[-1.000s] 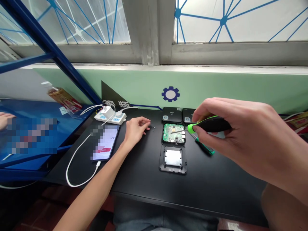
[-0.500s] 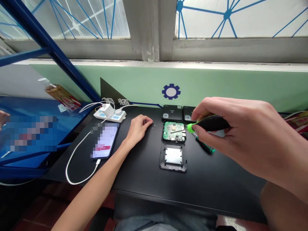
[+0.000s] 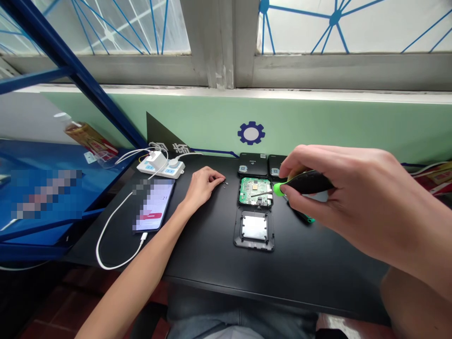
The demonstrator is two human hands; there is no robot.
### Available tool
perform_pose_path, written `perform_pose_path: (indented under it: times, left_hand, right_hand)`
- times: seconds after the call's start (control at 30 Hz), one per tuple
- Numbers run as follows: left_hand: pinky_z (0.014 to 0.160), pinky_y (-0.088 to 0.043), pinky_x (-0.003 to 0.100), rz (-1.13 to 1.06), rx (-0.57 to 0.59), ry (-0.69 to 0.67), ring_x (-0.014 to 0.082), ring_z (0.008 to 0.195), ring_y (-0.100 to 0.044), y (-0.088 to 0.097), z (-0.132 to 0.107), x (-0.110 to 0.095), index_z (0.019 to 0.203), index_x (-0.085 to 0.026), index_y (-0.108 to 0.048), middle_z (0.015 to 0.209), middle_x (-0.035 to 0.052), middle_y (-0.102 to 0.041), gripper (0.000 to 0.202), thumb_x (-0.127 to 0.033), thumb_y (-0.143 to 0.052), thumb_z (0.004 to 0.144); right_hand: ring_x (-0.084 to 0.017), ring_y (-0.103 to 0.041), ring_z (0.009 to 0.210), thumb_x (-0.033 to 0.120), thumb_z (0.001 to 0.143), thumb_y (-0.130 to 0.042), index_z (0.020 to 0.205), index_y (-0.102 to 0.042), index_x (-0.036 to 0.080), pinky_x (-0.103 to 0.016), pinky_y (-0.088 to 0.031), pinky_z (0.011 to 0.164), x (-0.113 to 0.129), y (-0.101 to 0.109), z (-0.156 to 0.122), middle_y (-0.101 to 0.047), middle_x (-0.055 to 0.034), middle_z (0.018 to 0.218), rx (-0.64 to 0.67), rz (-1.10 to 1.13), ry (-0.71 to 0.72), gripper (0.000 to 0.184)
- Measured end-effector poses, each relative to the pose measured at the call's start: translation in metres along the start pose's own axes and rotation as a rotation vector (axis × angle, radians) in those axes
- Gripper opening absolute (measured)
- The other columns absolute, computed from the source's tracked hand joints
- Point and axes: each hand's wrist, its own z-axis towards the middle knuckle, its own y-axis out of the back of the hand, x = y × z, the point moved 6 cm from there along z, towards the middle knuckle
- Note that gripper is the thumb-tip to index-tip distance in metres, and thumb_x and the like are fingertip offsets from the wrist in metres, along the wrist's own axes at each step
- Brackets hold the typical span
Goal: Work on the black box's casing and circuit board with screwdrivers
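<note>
Green-and-black screwdriver point(image 3: 303, 184) gripped in closed right hand point(image 3: 339, 197), arm reaching in from the right, shaft angled left, tip over green circuit board point(image 3: 254, 192). Left hand point(image 3: 203, 187) loosely curled, resting on black table point(image 3: 197, 263) just beside tiny screws point(image 3: 225, 183).

Matt blk desk point(image 3: 197, 263), glossy green PCB point(image 3: 254, 192), smooth plastic screwdriver handle point(image 3: 310, 182).

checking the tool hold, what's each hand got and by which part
The right hand holds a screwdriver by its black and green grip. The left hand shows nothing held.
</note>
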Motion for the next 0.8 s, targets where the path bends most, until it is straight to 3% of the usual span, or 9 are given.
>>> perform_pose_path:
  times: [0.13,0.3,0.5,0.8]
  left_hand:
    - [0.087,-0.051,0.035,0.006,0.018,-0.019,0.0234,0.09,-0.069,0.002,0.0,0.002,0.104,-0.023,-0.088,0.103,0.0068,-0.078,0.026,-0.038,-0.067,0.103]
    - [0.092,-0.051,0.037,0.038,0.044,-0.046,0.0246,0.096,-0.069,-0.003,0.0,0.004,0.108,-0.023,-0.084,0.106,0.0073,-0.074,0.03,-0.035,-0.056,0.107]
    - [0.105,-0.052,0.04,0.05,0.062,-0.062,0.0243,0.103,-0.067,-0.006,-0.001,0.004,0.114,-0.022,-0.081,0.113,0.0077,-0.07,0.038,-0.011,-0.048,0.098]
    - [0.106,-0.051,0.043,0.067,0.078,-0.057,0.0254,0.103,-0.066,-0.009,-0.003,0.005,0.113,-0.021,-0.08,0.111,0.0073,-0.067,0.038,-0.009,-0.048,0.097]
  right_hand:
    - [-0.019,-0.065,0.068,0.019,0.097,-0.065,0.106,-0.068,0.026,-0.035,-0.044,0.066,0.004,0.0,0.002,-0.079,-0.0004,0.101,0.112,-0.003,-0.075,0.012]
    - [-0.016,-0.061,0.061,0.018,0.096,-0.067,0.106,-0.068,0.027,-0.033,-0.043,0.064,0.004,0.002,0.004,-0.078,0.003,0.099,0.058,-0.007,-0.043,0.014]
    - [-0.017,-0.061,0.064,0.019,0.098,-0.065,0.106,-0.068,0.026,-0.034,-0.043,0.065,0.004,0.0,0.003,-0.077,0.0018,0.099,0.099,-0.01,-0.062,0.011]
    - [-0.018,-0.062,0.065,0.017,0.094,-0.068,0.105,-0.069,0.026,-0.033,-0.043,0.064,0.006,0.002,0.003,-0.078,0.0003,0.097,0.082,-0.004,-0.037,0.014]
